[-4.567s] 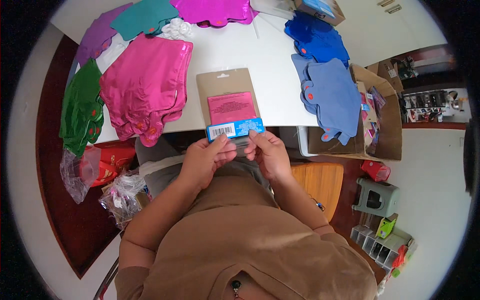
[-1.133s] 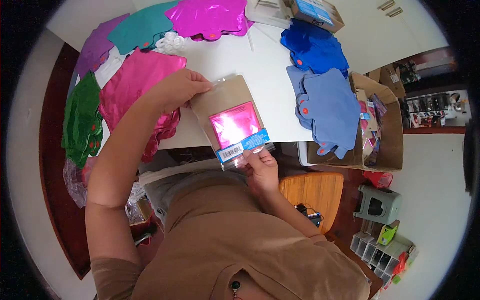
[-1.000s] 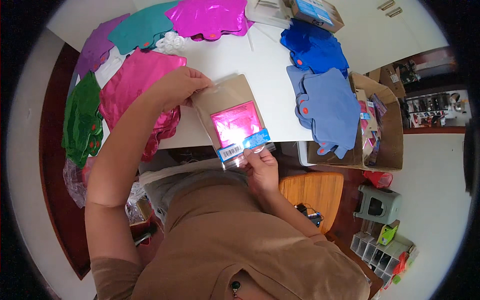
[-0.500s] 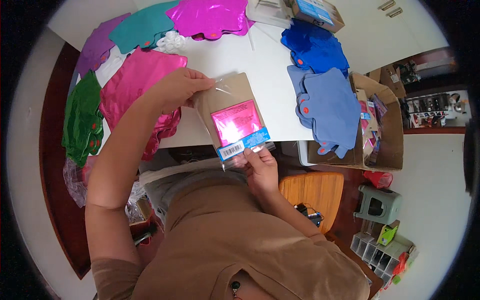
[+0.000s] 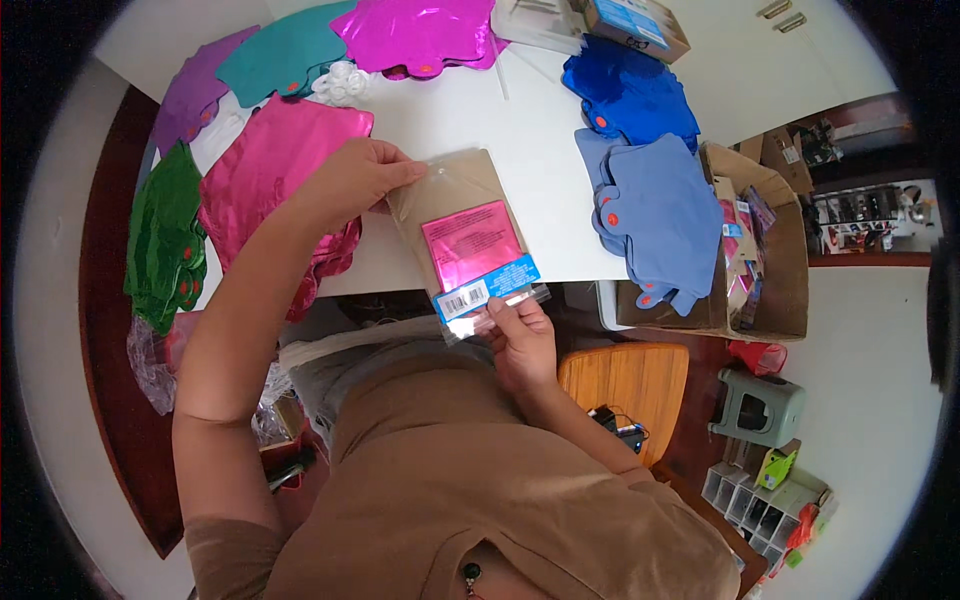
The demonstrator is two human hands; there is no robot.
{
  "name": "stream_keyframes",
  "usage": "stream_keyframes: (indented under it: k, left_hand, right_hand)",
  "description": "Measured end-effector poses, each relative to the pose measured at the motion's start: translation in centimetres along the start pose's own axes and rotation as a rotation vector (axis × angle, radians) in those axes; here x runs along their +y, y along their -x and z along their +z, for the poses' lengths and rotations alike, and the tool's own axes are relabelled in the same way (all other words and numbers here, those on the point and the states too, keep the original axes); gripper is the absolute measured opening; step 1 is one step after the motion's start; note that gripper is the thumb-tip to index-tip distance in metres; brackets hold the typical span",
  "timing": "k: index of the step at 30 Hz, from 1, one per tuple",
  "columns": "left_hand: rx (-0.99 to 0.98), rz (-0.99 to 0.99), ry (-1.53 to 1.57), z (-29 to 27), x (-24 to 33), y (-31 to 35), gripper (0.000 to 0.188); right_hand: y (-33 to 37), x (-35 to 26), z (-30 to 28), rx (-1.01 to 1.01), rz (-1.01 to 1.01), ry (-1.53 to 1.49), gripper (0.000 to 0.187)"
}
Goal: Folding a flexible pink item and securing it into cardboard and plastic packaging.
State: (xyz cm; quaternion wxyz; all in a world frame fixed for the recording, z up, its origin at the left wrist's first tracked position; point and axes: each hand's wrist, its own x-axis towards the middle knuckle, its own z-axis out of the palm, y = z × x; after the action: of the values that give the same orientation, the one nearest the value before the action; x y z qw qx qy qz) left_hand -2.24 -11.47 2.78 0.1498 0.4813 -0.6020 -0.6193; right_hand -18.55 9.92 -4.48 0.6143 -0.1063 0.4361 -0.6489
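Over the table's near edge, both my hands hold a clear plastic packet (image 5: 455, 195) backed with brown card. Inside lies a folded pink foil piece (image 5: 475, 240), with a blue and white barcode label (image 5: 487, 287) below it. My left hand (image 5: 375, 175) pinches the packet's upper left edge. At the bottom end, my right hand (image 5: 522, 335) grips the loose clear plastic under the label, thumb on top. Beside my left forearm rests a stack of pink flat foil balloons (image 5: 285, 150) with scalloped edges.
More flat foil balloon stacks lie around the white table (image 5: 450, 110): green (image 5: 165, 240), purple (image 5: 195, 95), teal (image 5: 285, 55), magenta (image 5: 420, 35), dark blue (image 5: 635, 95) and grey-blue (image 5: 665, 215). A cardboard box (image 5: 780, 270) of packets stands at the right, near a wooden chair (image 5: 630, 385).
The packet has shifted and tilted very slightly, so the glare on the pink foil has faded and the clear bottom flap shines more. Both hands keep their hold.
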Motion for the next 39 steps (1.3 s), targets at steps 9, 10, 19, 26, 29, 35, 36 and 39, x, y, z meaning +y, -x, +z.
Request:
stream_keyframes:
  k: [9,10,19,26,29,35,36,39]
  left_hand:
    - [0.123,0.010,-0.049,0.8,0.5,-0.1,0.029]
    - [0.094,0.003,-0.083,0.6,0.7,-0.4,0.029]
    - [-0.015,0.030,-0.216,0.4,0.4,-1.2,0.029]
    - [0.272,0.279,-0.352,0.1,-0.5,-1.3,0.024]
    - [0.247,0.363,-0.472,0.1,-0.2,-0.3,0.024]
    - [-0.041,0.522,-0.765,2.9,-0.3,1.9,0.022]
    - [-0.029,0.504,-0.762,3.0,-0.4,2.0,0.022]
    - [0.022,0.451,-0.772,3.4,-0.5,2.3,0.020]
  right_hand:
    - [-0.4,0.8,-1.0,0.011,-0.026,0.059,0.005]
    - [-0.3,0.6,-0.7,0.016,-0.022,0.060,0.005]
    - [-0.2,0.3,0.0,0.017,-0.020,0.035,0.006]
    - [-0.3,0.3,-0.1,-0.031,-0.015,0.046,0.006]
    - [-0.2,0.0,0.5,0.006,0.000,0.041,0.003]
    - [-0.4,0.3,0.5,-0.001,0.017,0.056,0.005]
    - [-0.3,0.4,0.5,-0.024,0.002,0.060,0.006]
    - [-0.4,0.6,0.4,-0.061,-0.026,0.060,0.010]
